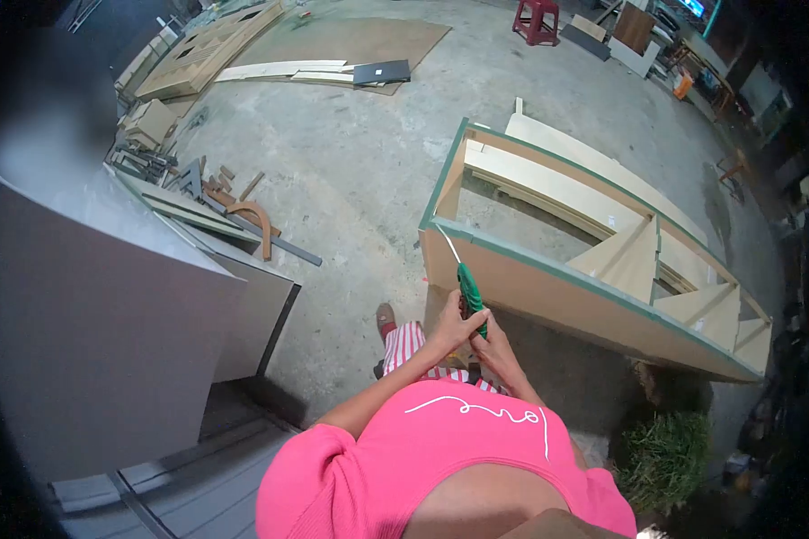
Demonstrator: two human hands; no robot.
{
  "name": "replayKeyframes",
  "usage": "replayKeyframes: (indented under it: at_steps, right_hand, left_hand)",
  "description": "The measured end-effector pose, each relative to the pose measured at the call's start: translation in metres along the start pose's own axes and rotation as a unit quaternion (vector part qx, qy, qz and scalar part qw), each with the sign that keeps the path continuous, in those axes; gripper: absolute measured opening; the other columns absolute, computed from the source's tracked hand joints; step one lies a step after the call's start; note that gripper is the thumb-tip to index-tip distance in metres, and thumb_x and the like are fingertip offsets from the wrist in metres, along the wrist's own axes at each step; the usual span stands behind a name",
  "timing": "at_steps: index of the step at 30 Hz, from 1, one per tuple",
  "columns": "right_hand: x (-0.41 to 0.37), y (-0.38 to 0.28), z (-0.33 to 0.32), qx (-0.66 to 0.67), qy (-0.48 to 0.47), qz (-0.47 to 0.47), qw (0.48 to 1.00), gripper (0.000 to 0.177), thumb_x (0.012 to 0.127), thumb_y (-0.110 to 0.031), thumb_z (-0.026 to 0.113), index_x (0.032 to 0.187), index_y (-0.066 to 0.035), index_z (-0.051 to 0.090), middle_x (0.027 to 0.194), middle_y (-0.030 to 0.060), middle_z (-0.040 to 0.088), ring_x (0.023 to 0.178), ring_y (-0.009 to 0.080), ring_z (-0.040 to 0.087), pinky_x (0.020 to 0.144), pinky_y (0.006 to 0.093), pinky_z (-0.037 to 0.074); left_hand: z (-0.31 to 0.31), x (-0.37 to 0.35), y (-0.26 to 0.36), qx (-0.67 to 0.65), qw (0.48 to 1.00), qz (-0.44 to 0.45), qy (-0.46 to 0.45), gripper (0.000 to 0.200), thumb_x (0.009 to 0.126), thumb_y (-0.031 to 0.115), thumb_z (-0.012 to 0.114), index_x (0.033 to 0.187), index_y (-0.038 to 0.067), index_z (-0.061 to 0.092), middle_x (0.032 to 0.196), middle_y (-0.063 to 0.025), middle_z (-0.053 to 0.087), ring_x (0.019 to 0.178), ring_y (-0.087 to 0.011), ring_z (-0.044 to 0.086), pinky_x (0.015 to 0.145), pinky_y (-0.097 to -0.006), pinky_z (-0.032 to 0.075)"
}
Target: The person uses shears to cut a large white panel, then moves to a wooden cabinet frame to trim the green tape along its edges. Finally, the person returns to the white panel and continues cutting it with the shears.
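Observation:
Both hands are closed together around a green-handled tool (470, 289) with a long, thin, pale shaft or blade; its exact kind is hard to make out. My left hand (452, 327) wraps the handle from the left. From the right, my right hand (496, 347) grips its lower end, with some fingers hidden. The tool's tip points away from me and reaches the near left corner of a wooden frame (548, 269). This frame is box-like, edged in green, and divided by cross panels.
At my left stand large grey panels (108, 332). Wood scraps (252, 220) and bars lie beyond them. Farther off are a wooden lattice panel (208, 52), flat boards (288, 70) and a red stool (537, 20). Grass (663, 460) is at lower right.

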State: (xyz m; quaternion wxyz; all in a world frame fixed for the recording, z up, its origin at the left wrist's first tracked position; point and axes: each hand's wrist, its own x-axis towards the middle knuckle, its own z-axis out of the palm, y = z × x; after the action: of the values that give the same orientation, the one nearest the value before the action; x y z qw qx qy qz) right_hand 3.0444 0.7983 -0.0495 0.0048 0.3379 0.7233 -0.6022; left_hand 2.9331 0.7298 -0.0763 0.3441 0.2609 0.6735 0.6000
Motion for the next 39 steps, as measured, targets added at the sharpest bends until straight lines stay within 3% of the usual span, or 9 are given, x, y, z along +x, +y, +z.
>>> replayKeyframes:
  at_steps: [4,10,11,15,22,27,30,35,39]
  right_hand:
    - [0.029,-0.008,0.013,0.048,0.025,-0.072,0.996,0.057,0.083,-0.018,0.054,0.134,-0.013,0.03,0.101,0.0174,0.059,0.086,0.0273,0.06,0.072,0.0353,0.047]
    - [0.097,-0.077,0.075,0.165,-0.024,0.015,0.986,0.05,0.081,-0.01,0.055,0.126,-0.004,0.034,0.092,0.0103,0.055,0.074,0.0145,0.056,0.058,0.028,0.046]
    - [0.115,-0.083,0.092,0.158,0.013,-0.073,0.985,0.045,0.081,-0.013,0.054,0.121,-0.002,0.037,0.084,0.0042,0.052,0.062,0.0094,0.05,0.054,0.0248,0.043]
    - [0.185,-0.118,0.13,0.252,-0.027,0.007,0.967,0.042,0.079,-0.009,0.058,0.115,0.001,0.04,0.087,0.0054,0.054,0.077,0.0116,0.054,0.061,0.0259,0.045]
    - [0.271,-0.196,0.166,0.338,0.055,-0.042,0.939,0.013,0.082,-0.01,0.053,0.093,-0.003,0.057,0.078,0.0002,0.055,0.065,0.0073,0.052,0.049,0.0245,0.043]
    - [0.308,-0.203,0.185,0.348,0.218,-0.102,0.906,0.01,0.083,-0.008,0.05,0.091,-0.003,0.055,0.082,0.0012,0.054,0.07,0.0079,0.051,0.061,0.0241,0.042]
    - [0.331,-0.194,0.178,0.419,0.192,-0.071,0.884,0.028,0.082,-0.006,0.05,0.109,-0.003,0.044,0.088,0.0016,0.05,0.079,0.0092,0.05,0.067,0.026,0.043]
    - [0.365,-0.2,0.149,0.505,0.239,-0.042,0.828,0.051,0.081,-0.008,0.05,0.124,0.002,0.025,0.075,0.008,0.053,0.062,0.0161,0.056,0.058,0.0264,0.048]
    - [0.408,-0.212,0.13,0.579,0.3,-0.062,0.756,0.044,0.079,-0.011,0.053,0.116,0.002,0.032,0.073,0.0068,0.054,0.063,0.0152,0.056,0.058,0.0258,0.047]
  left_hand:
    - [-0.029,0.021,0.022,0.006,0.999,-0.007,-0.038,0.051,0.077,0.025,0.068,0.114,0.0,0.042,0.088,-0.0086,0.054,0.081,-0.0156,0.053,0.073,-0.0296,0.044]
    - [-0.128,0.076,0.051,0.031,0.993,0.004,-0.111,0.053,0.078,0.017,0.065,0.121,0.0,0.04,0.102,-0.0121,0.054,0.1,-0.0185,0.051,0.087,-0.0306,0.04]
    - [-0.146,0.09,0.048,0.063,0.992,0.027,-0.11,0.055,0.077,0.018,0.066,0.123,0.0,0.04,0.104,-0.0132,0.053,0.102,-0.0203,0.05,0.089,-0.0322,0.039]
    - [-0.218,0.144,0.051,0.123,0.978,0.068,-0.151,0.064,0.074,0.023,0.067,0.129,0.004,0.038,0.107,-0.018,0.048,0.103,-0.0286,0.046,0.091,-0.0351,0.038]
    - [-0.296,0.226,0.083,0.186,0.948,0.102,-0.238,0.066,0.078,0.03,0.063,0.13,0.001,0.036,0.125,-0.0194,0.04,0.118,-0.0291,0.038,0.1,-0.0355,0.029]
    - [-0.307,0.26,0.07,0.133,0.952,0.083,-0.262,0.06,0.084,0.03,0.059,0.13,-0.001,0.036,0.127,-0.0184,0.04,0.119,-0.0266,0.039,0.098,-0.0345,0.032]
    - [-0.314,0.278,0.059,0.136,0.951,0.057,-0.273,0.058,0.086,0.03,0.057,0.13,-0.001,0.037,0.125,-0.0164,0.042,0.116,-0.0232,0.042,0.093,-0.0339,0.037]
    - [-0.324,0.322,0.042,0.115,0.927,0.041,-0.355,0.063,0.086,0.026,0.057,0.135,0.0,0.028,0.125,-0.0149,0.043,0.114,-0.0221,0.044,0.094,-0.033,0.036]
    - [-0.319,0.375,0.043,0.102,0.901,0.013,-0.421,0.071,0.083,0.009,0.058,0.139,0.0,0.015,0.132,-0.0178,0.037,0.121,-0.0225,0.039,0.096,-0.0317,0.036]
